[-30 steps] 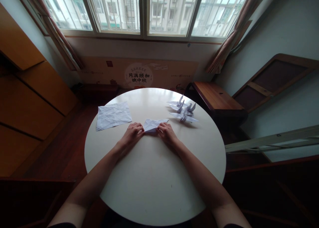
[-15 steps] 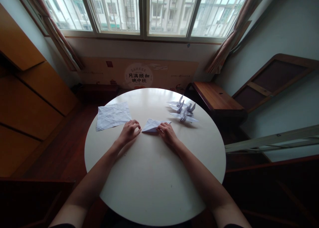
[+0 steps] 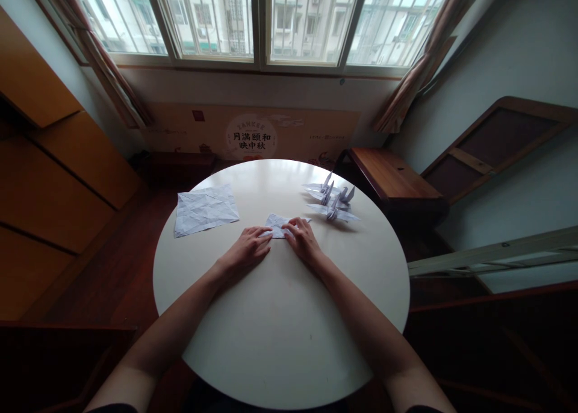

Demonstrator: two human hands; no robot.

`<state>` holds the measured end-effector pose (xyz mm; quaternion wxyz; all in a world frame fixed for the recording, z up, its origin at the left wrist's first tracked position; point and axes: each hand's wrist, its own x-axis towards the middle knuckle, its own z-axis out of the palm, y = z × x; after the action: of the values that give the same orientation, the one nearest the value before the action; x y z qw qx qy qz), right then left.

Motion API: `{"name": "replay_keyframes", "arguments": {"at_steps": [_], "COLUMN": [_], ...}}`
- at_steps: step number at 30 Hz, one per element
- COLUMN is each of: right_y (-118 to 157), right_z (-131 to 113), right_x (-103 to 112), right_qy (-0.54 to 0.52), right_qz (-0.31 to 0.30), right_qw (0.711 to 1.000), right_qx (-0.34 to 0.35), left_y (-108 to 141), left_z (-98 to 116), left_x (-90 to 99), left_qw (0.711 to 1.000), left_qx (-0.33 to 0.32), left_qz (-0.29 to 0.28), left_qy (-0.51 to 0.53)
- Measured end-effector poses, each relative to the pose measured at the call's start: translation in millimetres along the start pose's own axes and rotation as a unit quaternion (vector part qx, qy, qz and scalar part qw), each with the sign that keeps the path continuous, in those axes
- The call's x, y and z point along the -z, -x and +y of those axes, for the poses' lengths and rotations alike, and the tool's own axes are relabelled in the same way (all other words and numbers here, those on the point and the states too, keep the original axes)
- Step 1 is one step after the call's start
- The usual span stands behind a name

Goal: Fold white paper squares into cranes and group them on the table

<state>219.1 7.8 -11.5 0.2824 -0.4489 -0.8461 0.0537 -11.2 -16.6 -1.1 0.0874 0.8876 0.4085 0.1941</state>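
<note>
A small folded sheet of white paper [image 3: 276, 223] lies on the round white table [image 3: 280, 316], between my two hands. My left hand [image 3: 253, 244] rests over its left end, fingers stretched out and lying flat. On the right part of the paper, my right hand [image 3: 301, 235] presses down with bent fingers, its thumb and fingertips touching the paper. A creased, unfolded sheet [image 3: 206, 210] lies to the left. Several folded paper cranes [image 3: 333, 205] stand in a cluster at the back right of the table.
A wooden bench [image 3: 392, 172] stands beyond the table at the right. Behind the table, a printed cardboard panel [image 3: 325, 124] leans under the window. Orange cabinets [image 3: 67, 160] are on the left.
My left hand has moved right, from beside the folded paper onto its left end, and its fingers have straightened. My right hand has stayed nearly in place.
</note>
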Motion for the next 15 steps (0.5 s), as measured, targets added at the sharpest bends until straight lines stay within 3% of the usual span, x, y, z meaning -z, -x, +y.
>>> {"name": "replay_keyframes", "arguments": {"at_steps": [5, 15], "right_y": [1.2, -0.8], "right_z": [-1.5, 4.5], "right_x": [-2.0, 2.6], "right_qy": [-0.014, -0.025], "right_qz": [-0.044, -0.007], "right_qw": [0.997, 1.0], "right_qx": [0.07, 0.003], "left_y": [0.1, 0.3], "left_z": [-3.4, -3.6], "left_x": [-2.2, -1.1], "left_qw": [1.0, 0.997], "left_qx": [0.016, 0.043], "left_qz": [-0.001, 0.043], "left_qy": [-0.022, -0.04]}}
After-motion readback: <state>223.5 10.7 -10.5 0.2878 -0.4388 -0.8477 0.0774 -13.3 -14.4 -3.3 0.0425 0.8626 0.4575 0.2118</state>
